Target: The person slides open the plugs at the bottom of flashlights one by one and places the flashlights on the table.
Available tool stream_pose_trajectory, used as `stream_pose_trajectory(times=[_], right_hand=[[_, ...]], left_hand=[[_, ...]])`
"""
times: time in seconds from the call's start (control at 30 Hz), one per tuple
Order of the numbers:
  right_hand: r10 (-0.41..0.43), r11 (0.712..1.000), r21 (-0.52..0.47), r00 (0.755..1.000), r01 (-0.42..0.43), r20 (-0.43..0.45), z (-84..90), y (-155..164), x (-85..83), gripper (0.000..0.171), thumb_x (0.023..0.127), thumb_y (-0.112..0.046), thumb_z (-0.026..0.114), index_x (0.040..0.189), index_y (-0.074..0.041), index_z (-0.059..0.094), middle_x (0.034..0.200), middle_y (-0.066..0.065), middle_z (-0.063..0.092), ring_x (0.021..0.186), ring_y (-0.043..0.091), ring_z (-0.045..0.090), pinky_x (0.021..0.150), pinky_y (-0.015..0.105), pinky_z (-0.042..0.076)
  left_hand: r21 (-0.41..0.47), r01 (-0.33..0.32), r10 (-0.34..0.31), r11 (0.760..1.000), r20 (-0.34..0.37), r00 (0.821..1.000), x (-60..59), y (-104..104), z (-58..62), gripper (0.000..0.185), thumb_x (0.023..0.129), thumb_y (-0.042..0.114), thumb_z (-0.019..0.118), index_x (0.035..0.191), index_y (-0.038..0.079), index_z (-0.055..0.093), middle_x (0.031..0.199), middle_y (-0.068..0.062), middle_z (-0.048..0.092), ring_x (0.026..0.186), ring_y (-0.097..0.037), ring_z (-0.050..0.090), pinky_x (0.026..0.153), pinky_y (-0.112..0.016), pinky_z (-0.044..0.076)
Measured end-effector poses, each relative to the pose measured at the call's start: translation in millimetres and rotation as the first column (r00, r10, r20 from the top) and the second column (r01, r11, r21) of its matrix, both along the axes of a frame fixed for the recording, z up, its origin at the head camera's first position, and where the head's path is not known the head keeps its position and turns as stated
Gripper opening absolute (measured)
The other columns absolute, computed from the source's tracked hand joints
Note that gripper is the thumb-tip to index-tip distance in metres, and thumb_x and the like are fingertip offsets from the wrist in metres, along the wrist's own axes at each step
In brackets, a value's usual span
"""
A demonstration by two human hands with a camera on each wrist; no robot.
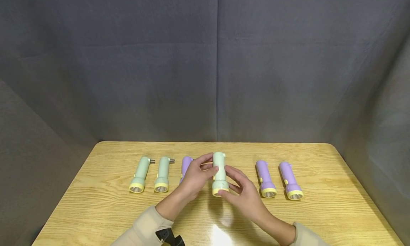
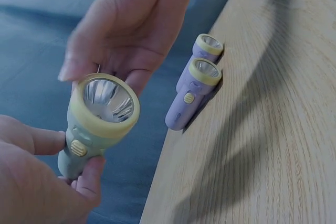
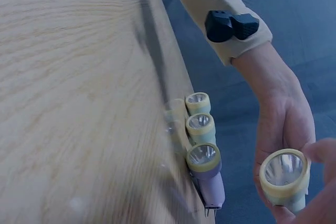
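Above the table, both hands hold a mint-green flashlight (image 1: 220, 180) with a yellow rim, its lens end tilted toward the person. My left hand (image 1: 196, 175) pinches its body between thumb and fingers, close to the yellow switch seen in the left wrist view. The right hand (image 1: 247, 197) has its thumb at the yellow rim and its fingers along the other side. Just behind the left hand lies a purple flashlight (image 1: 186, 165), partly hidden by that hand; prongs show at its tail in the right wrist view.
Two mint-green flashlights (image 1: 163, 175) with metal plug prongs folded out lie at the left. Two purple flashlights (image 1: 264, 175) lie at the right, lenses facing the person. The wooden table (image 1: 96, 203) meets a dark grey curtain (image 1: 160, 79) at its back and sides.
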State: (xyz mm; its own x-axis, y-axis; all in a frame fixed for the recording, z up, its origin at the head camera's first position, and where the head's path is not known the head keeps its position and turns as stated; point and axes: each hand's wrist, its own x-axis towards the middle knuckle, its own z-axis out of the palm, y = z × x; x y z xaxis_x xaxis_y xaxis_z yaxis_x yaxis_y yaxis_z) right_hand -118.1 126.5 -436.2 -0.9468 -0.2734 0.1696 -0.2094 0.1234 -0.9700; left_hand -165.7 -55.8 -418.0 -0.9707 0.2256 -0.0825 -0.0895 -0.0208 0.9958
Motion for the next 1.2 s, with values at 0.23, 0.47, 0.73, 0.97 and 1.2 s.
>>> stream_pose_trajectory(times=[0.23,0.47,0.73,0.97,1.2], right_hand=[[0.005,0.994,-0.106,1.000,-0.002,0.024,2.6,2.1,-2.7,0.057,0.097,0.001,0.065,0.149,0.005,0.042,0.151,0.021,0.040,0.141,0.041,0.039,0.105,0.027,0.048],[-0.021,0.989,-0.143,0.999,0.026,0.040,3.9,2.9,-3.4,0.054,0.097,0.005,0.059,0.149,0.007,0.041,0.148,0.023,0.043,0.139,0.040,0.040,0.105,0.028,0.049],[-0.077,0.995,-0.065,0.994,0.082,0.079,5.0,5.2,-8.9,0.049,0.102,-0.008,0.062,0.148,-0.003,0.045,0.141,0.015,0.051,0.132,0.032,0.047,0.099,0.026,0.049],[-0.132,0.990,-0.046,0.988,0.136,0.076,5.6,4.9,-13.7,0.049,0.100,-0.010,0.065,0.146,0.000,0.049,0.134,0.015,0.057,0.124,0.028,0.052,0.096,0.023,0.051],[-0.163,0.985,-0.044,0.985,0.166,0.062,6.5,3.3,-17.8,0.048,0.099,-0.006,0.066,0.143,0.003,0.051,0.131,0.017,0.057,0.120,0.027,0.053,0.092,0.021,0.052]], left_hand=[[-0.015,0.006,-0.007,1.000,-0.053,0.999,0.3,1.0,-0.5,0.057,0.097,0.002,0.067,0.150,-0.002,0.045,0.141,-0.018,0.051,0.125,-0.032,0.053,0.095,-0.037,0.054],[-0.019,0.023,-0.025,1.000,-0.113,0.993,2.0,2.0,-2.5,0.058,0.097,-0.001,0.066,0.151,0.002,0.045,0.140,-0.016,0.051,0.127,-0.032,0.054,0.101,-0.041,0.051],[-0.019,0.043,-0.045,0.999,-0.147,0.988,1.8,2.2,-6.9,0.057,0.094,-0.005,0.068,0.147,0.006,0.050,0.138,-0.015,0.051,0.126,-0.033,0.055,0.097,-0.038,0.054],[-0.020,0.052,-0.054,0.998,-0.197,0.979,3.7,3.2,-8.6,0.058,0.092,-0.008,0.070,0.145,0.006,0.051,0.137,-0.015,0.053,0.125,-0.032,0.055,0.093,-0.034,0.056],[-0.031,0.056,-0.062,0.998,-0.262,0.963,4.6,4.4,-9.6,0.058,0.090,-0.011,0.069,0.143,0.006,0.052,0.136,-0.015,0.053,0.122,-0.033,0.055,0.090,-0.030,0.058]])
